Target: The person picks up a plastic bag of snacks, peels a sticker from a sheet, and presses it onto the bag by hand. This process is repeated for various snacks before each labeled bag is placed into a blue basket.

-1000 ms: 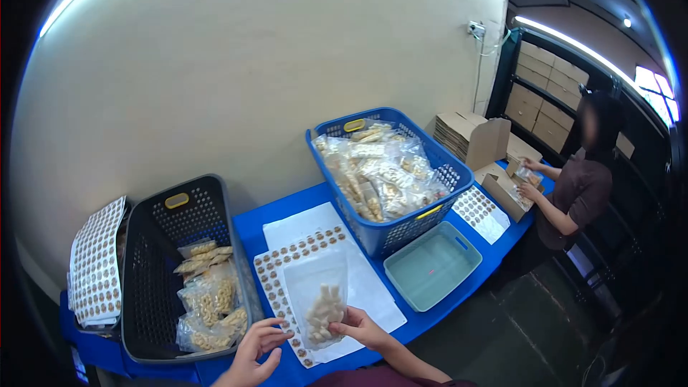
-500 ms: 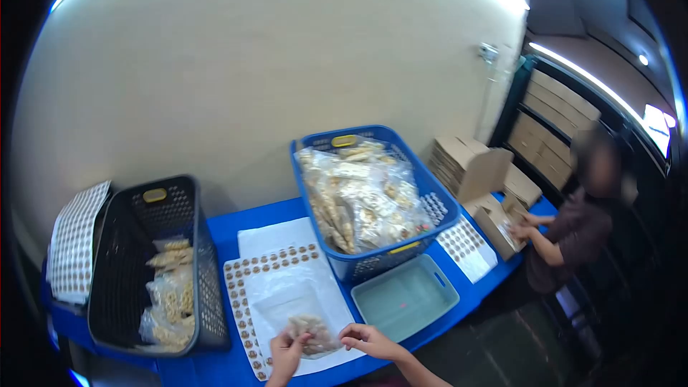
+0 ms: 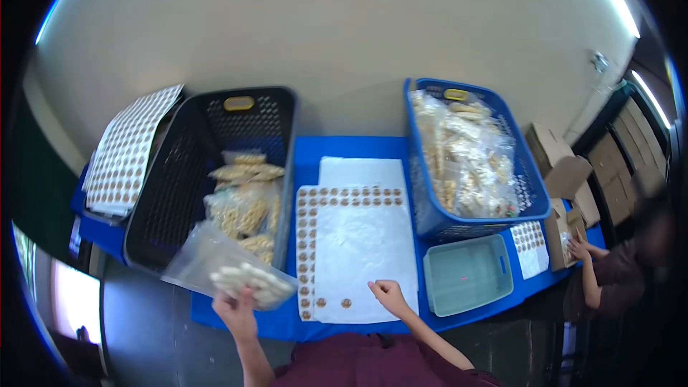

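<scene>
Pouch in left hand (image 3: 239,315), right hand (image 3: 390,297) over sticker sheet (image 3: 362,244).
Clock centred on the sheet, big to small: blue surface (image 3: 355,146) under the lot. Black basket (image 3: 165,186) at 10, part-loaded with bagged snacks along its right side. Blue basket (image 3: 459,229) at 2, heaped with bags. Sheet in the middle, round stickers down its left side and along the top, two more near the bottom. Green tray (image 3: 466,276) at 3. Clear pouch (image 3: 233,272) of whitish pieces at 9, tilted, overlapping the black basket's near edge in view; can't tell if touching. Left hand at 8, gripping the pouch's lower edge. Right hand at 5, fingers curled in; can't tell if they pinch anything.
</scene>
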The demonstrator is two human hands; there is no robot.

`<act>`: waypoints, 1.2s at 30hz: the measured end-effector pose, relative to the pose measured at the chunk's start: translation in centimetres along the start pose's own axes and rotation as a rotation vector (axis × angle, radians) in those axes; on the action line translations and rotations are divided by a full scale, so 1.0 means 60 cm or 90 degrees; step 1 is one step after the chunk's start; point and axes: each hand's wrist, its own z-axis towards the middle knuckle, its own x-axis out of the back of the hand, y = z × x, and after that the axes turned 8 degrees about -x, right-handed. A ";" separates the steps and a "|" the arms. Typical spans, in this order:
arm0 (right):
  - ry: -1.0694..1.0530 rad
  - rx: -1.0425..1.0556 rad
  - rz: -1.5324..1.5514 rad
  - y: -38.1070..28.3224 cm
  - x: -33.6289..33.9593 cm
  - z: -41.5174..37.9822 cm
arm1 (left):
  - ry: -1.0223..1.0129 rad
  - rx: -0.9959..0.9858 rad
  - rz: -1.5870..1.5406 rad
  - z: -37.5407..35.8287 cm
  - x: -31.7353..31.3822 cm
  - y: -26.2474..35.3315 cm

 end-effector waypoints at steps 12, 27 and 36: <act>0.123 0.006 -0.489 0.116 -0.199 0.353 | 0.058 0.031 0.153 0.099 0.035 -0.023; 0.232 0.069 -0.486 0.076 -0.240 0.530 | -0.171 0.024 0.321 0.090 0.067 -0.025; 0.376 0.071 -0.492 0.087 -0.277 0.571 | -0.159 0.024 0.242 0.087 0.071 -0.038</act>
